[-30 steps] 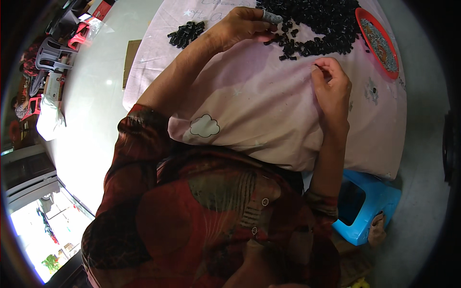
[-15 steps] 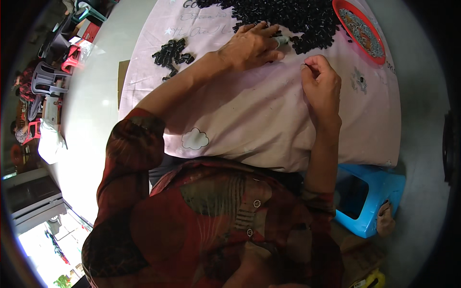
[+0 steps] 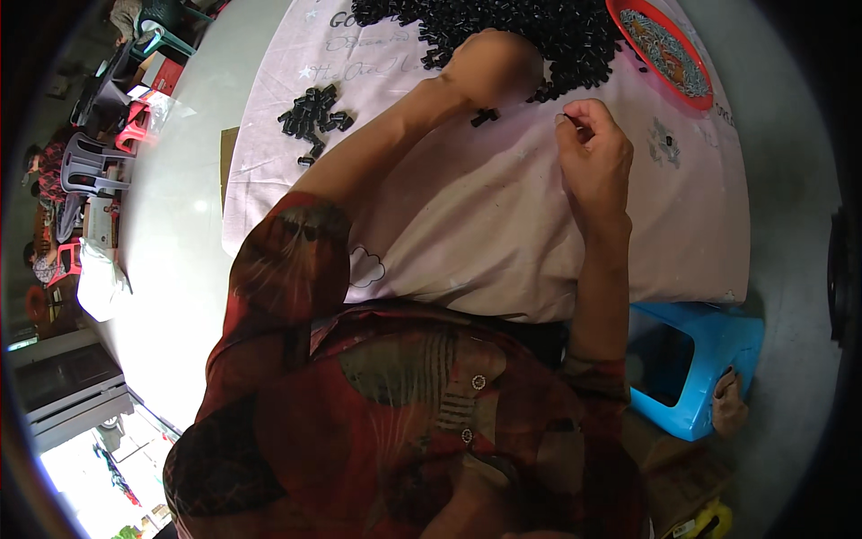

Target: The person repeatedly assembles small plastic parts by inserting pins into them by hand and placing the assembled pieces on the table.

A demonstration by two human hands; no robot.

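A large heap of small black plastic pieces [image 3: 575, 36] covers the far part of the cloth-covered table. My left hand [image 3: 498, 72] is over the heap's near edge, smeared by motion, with its fingers hidden. A couple of loose black pieces [image 3: 485, 117] lie just below that hand. To the right, my right hand [image 3: 594, 153] is raised above the cloth, thumb and forefinger pinched together. Something tiny and dark shows at the pinch, too small to name. A smaller cluster of black pieces [image 3: 312, 112] sits off to the left of my left forearm.
A red oval tray [image 3: 620, 13] with small silvery metal parts stands at the far right of the pink printed tablecloth [image 3: 485, 216]. Beside the table's near right corner is a blue plastic stool [image 3: 696, 413]. Grey chairs [image 3: 85, 162] and people are off to the left.
My left hand has turned and closed in over the heap's edge; the pale green thing beside it is out of sight. Loose pieces now show below it. My right hand keeps its pinch.
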